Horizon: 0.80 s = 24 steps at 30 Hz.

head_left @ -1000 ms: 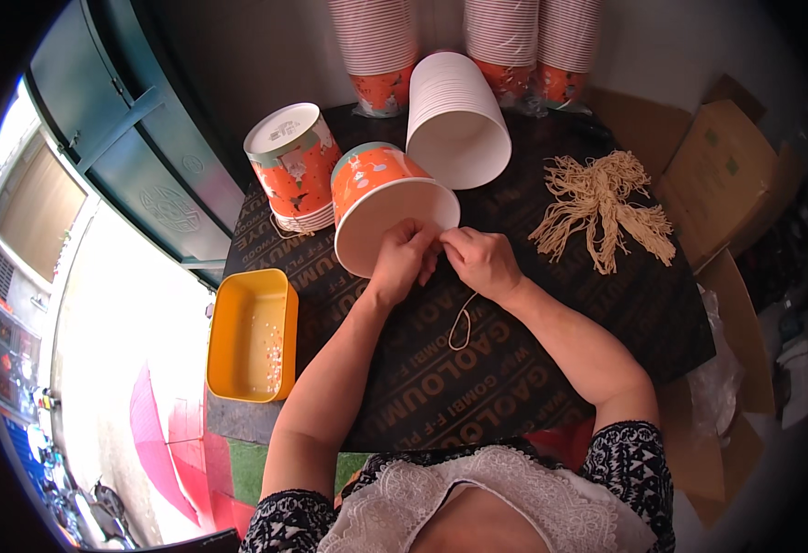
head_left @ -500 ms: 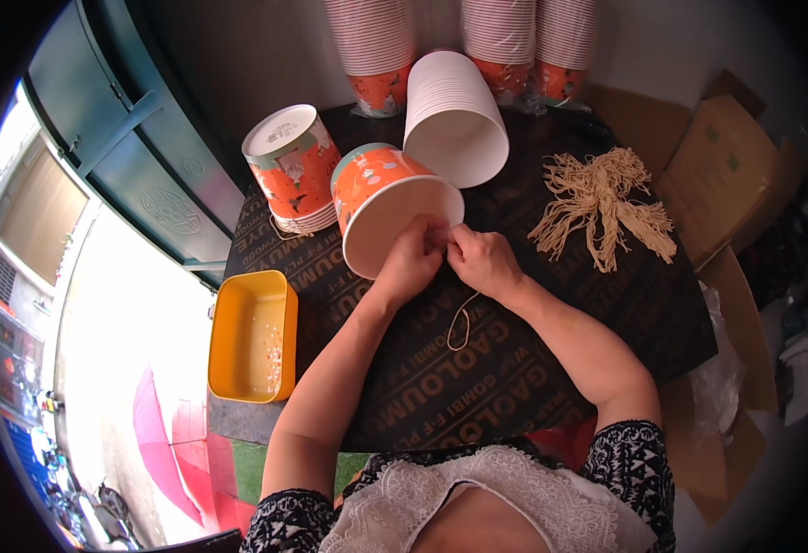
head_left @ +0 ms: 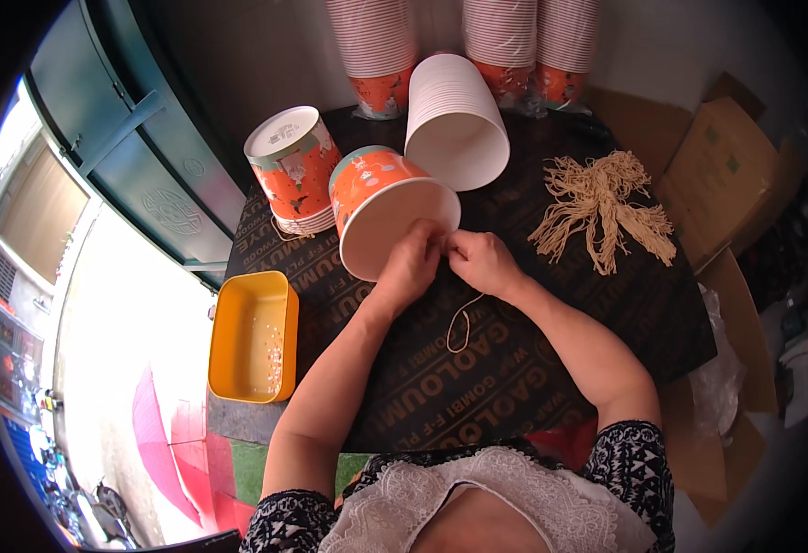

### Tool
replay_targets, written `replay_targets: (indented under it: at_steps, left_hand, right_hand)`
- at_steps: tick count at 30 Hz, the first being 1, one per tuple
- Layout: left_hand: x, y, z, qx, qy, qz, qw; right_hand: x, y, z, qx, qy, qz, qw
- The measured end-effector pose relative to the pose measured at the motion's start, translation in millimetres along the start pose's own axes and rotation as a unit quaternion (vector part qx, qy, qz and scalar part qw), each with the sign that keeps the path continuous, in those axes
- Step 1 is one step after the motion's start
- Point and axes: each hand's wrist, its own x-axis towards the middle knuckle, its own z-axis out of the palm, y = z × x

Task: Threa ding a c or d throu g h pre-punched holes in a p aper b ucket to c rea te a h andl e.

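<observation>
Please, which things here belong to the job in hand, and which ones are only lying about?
Apparently in the job:
orange tub, with left hand and right hand at its rim
loose cord below the right hand
probably supplies: cord bundle, nested white tubs, upside-down tubs

Apparently just lying about:
yellow bin with small bits
cardboard box
clear plastic

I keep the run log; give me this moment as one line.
left hand at mouth of orange cup; right hand at its rim; grips unclear; cord loop near right hand; yellow bin left; cord bundle right
</observation>
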Motion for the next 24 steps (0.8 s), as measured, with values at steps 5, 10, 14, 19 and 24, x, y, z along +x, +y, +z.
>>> replay_targets:
  at_steps: [5,10,14,19,24]
  left_hand:
    - [3.2,2.8,-4.8,0.046,-0.004,-0.049,0.998]
    - [3.9,-3.7,-5.6,0.044,-0.014,-0.015,0.999]
    - [4.5,-6.2,-9.7,0.026,-0.026,-0.005,0.999]
    - [6.7,0.9,-12.1,-0.023,-0.067,-0.047,0.996]
    - [5.2,-1.0,-12.3,-0.028,-0.075,-0.056,0.995]
  right_hand:
    - [3.4,0.7,-8.3,0.094,-0.046,0.057,0.993]
    - [4.3,0.7,-8.2,0.115,-0.037,0.071,0.99]
    - [4.6,-1.5,-8.6,0.13,-0.033,0.073,0.988]
    - [4.1,2.1,-8.6,0.144,-0.026,0.08,0.986]
    - [4.3,-4.0,-9.9,0.155,-0.009,0.089,0.984]
